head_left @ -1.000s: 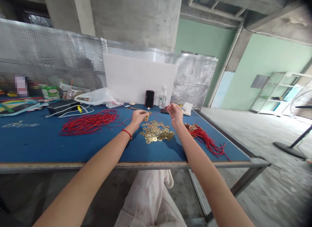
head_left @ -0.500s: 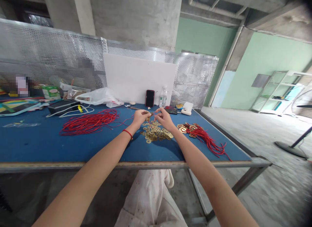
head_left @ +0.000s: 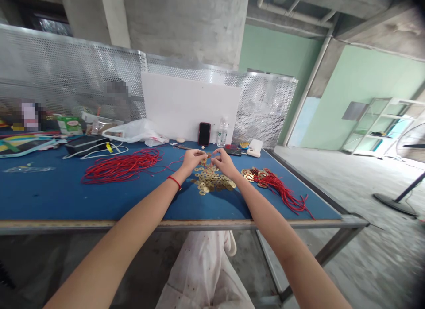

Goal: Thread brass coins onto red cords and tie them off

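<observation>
L hand was mid-frame, fingers pinched on a few held coins, gold-coloured. R hand was just beside, slightly R of ctr, thumb & fingers curled close tog.; couldn't tell if they gripped anything. Loose coin pile, holed pcs, lay on the blue tabletop right below both hands, ctr of frame. Red cord bundle sat ctr-left, one strand running twd L hand. Strung coins w/ red tails lay ctr-right, near R forearm. Phone stood upright behind the hands, bottle just R of it.
</observation>
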### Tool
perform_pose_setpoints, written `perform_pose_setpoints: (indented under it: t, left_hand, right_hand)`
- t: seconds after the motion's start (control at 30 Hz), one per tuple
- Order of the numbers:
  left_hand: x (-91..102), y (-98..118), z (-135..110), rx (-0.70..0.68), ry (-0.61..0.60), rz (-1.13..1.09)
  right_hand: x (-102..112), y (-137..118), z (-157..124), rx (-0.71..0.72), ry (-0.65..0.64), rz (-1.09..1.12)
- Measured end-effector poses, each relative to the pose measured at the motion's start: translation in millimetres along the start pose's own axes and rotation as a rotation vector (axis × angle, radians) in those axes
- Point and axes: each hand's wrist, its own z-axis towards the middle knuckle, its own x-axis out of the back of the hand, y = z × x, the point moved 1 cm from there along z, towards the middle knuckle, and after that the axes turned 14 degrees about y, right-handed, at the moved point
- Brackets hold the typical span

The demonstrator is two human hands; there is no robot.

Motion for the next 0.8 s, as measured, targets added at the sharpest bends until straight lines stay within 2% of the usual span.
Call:
perform_pose_setpoints:
  t: [0.17, 0.33, 0.4, 0.6, 0.8]
  left_hand:
    - [-2.9, 0.1, -0.7, -0.135, -0.112, 0.027]
    - [-5.1, 0.9, -2.3, -0.286, -0.221, 0.138]
    - [-4.9, 0.9, -2.3, -0.319, -0.231, 0.167]
    - [-4.5, 2.1, -2.9, -0.343, -0.275, 0.161]
    - [-5.8, 4.7, -4.2, -0.3, -0.333, 0.135]
  right_hand:
    - [1.7, -1.4, 2.2, -0.169, 0.066, 0.025]
    - [3.8, -5.8, -0.8, -0.397, -0.043, 0.083]
    - [4.5, -7.5, -2.5, -0.438, -0.033, 0.115]
    - [6.6, -8.8, -3.6, -0.47, -0.045, 0.221]
    - [10.1, -1.8, 0.5, -0.54, -0.045, 0.266]
